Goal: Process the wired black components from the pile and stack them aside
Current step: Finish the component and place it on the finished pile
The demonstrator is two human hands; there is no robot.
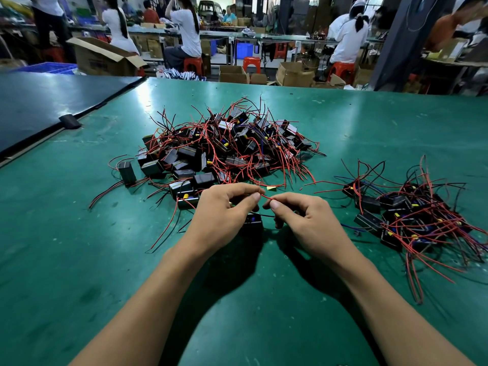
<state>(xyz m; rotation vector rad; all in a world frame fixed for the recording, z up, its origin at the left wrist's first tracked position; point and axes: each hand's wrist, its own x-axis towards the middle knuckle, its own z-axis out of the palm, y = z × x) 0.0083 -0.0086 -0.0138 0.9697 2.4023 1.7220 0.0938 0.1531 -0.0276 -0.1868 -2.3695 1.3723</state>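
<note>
A green table [264,313] carries a big pile [227,149] of wired black components at its middle, with a smaller heap [412,217] of them well apart to the right. One lone component [127,172] stands just left of the pile.

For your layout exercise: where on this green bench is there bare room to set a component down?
Bare mat left of the left hand, and between the forearms. Crowded: the pile ahead, the stack beside the right hand, stray wires between them.
</note>
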